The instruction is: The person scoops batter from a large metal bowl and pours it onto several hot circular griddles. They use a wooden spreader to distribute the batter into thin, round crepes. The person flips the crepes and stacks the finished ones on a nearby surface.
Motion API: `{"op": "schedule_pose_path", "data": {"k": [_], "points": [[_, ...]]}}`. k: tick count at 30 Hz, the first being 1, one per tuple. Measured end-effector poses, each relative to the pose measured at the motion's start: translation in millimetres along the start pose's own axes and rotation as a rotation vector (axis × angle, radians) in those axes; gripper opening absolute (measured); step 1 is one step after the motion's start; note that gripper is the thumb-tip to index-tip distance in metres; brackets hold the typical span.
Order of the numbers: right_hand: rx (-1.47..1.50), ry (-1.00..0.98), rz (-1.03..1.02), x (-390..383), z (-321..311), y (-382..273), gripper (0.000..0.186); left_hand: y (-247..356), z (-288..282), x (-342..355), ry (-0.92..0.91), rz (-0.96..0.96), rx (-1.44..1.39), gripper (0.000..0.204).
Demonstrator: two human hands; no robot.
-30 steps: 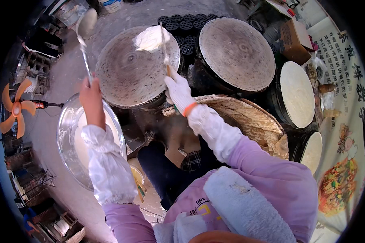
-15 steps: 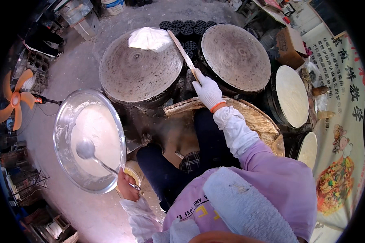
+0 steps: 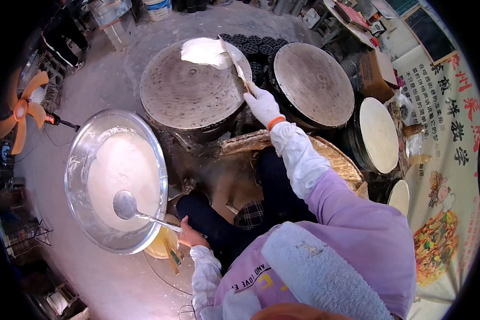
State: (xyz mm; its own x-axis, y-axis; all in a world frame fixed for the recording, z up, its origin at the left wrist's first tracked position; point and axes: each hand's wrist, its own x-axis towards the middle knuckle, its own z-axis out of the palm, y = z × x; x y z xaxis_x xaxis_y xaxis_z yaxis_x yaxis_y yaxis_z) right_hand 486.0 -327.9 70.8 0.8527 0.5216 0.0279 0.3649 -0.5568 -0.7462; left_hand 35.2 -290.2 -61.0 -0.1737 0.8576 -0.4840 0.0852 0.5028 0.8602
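My bare left hand (image 3: 192, 233) is closed around the handle of a metal ladle (image 3: 125, 205). The ladle's bowl is over the pale batter (image 3: 120, 165) in a large steel basin (image 3: 76, 197); whether it touches the batter, I cannot tell. In a white glove with an orange cuff, my right hand (image 3: 262, 105) grips a flat wooden spreader (image 3: 234, 61). That spreader reaches across the right side of a round griddle (image 3: 184, 98), its far end beside a mound of white batter (image 3: 202, 52) at the griddle's far edge.
Right of it stands a second griddle (image 3: 314, 82). Farther right, pale rounds cover another round plate (image 3: 378, 135) and a smaller one (image 3: 399, 198). Perforated coal briquettes (image 3: 255, 45) stand behind. An orange-bladed fan (image 3: 20, 109) is at far left, a curved wooden board (image 3: 245, 143) before my knees.
My left hand has shifted right, toward my knee, drawing the ladle nearer the basin's near right side. My right hand has moved left, the spreader now lying farther over the griddle. The view has shifted slightly.
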Motion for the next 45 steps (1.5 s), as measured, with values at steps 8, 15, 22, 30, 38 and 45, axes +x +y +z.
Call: {"op": "schedule_pose_path", "data": {"k": [8, 15, 22, 30, 38, 45], "points": [[0.017, -0.146, -0.169, 62.7, 50.9, -47.5, 0.045, 2.4, 10.3, -4.4, 0.016, 0.079, 0.093, 0.027], [-0.058, -0.172, -0.427, 64.2, 41.7, -31.7, 0.043, 4.9, 13.5, -8.9, 0.057, 0.217, 0.278, 0.02], [-0.143, -0.285, -0.346, 124.2, 8.3, -6.4, 0.044, -1.1, 17.9, -9.1, 0.045, 0.277, 0.294, 0.024], [-0.224, -0.441, -0.538, 66.8, 43.2, -41.3, 0.045, 1.3, 20.2, -11.2, 0.043, 0.238, 0.266, 0.026], [-0.321, -0.284, -0.421, 145.9, -0.4, -29.7, 0.042, 4.2, 20.4, -17.2, 0.063, 0.248, 0.357, 0.028], [-0.114, -0.58, -0.663, 101.9, 22.7, -26.9, 0.046, 2.9, 15.1, -15.2, 0.099, 0.32, 0.447, 0.03]]}}
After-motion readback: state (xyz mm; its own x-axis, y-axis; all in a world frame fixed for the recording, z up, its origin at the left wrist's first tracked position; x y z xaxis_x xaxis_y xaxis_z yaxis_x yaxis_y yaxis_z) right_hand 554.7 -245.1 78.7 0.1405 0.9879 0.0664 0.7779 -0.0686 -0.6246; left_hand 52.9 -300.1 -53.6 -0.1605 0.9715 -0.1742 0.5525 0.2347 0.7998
